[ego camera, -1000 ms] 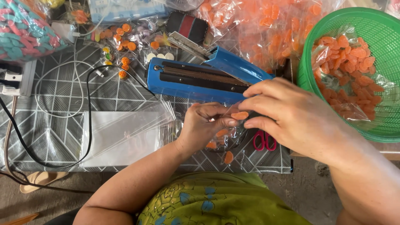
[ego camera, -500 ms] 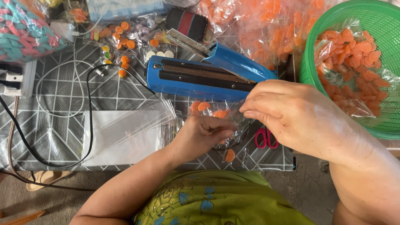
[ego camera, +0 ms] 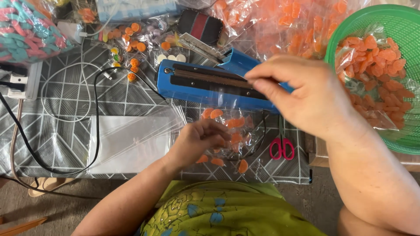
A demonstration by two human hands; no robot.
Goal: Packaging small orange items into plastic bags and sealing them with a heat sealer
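Observation:
A small clear bag (ego camera: 227, 126) with several orange candy slices lies in front of the blue heat sealer (ego camera: 205, 85). Its open end reaches up over the sealer's black bar. My left hand (ego camera: 199, 140) holds the bag's lower left part down near the table's front. My right hand (ego camera: 302, 94) pinches the bag's top edge above the sealer bar, fingers pointing left. The sealer's blue lid stands raised behind my right hand. A few loose orange slices (ego camera: 242, 166) lie on the table near the front edge.
A green basket (ego camera: 385, 26) of orange candy sits at the right. Bags of orange candy (ego camera: 280, 22) pile up behind the sealer. A stack of empty clear bags (ego camera: 131, 140) lies left. Red-handled scissors (ego camera: 281, 147), black and white cables (ego camera: 94, 113) and a power strip (ego camera: 19, 81) are also here.
My right hand rose from the table front up over the sealer bar, drawing the bag's open end with it. My left hand slid slightly left and down. Candy settled lower in the bag.

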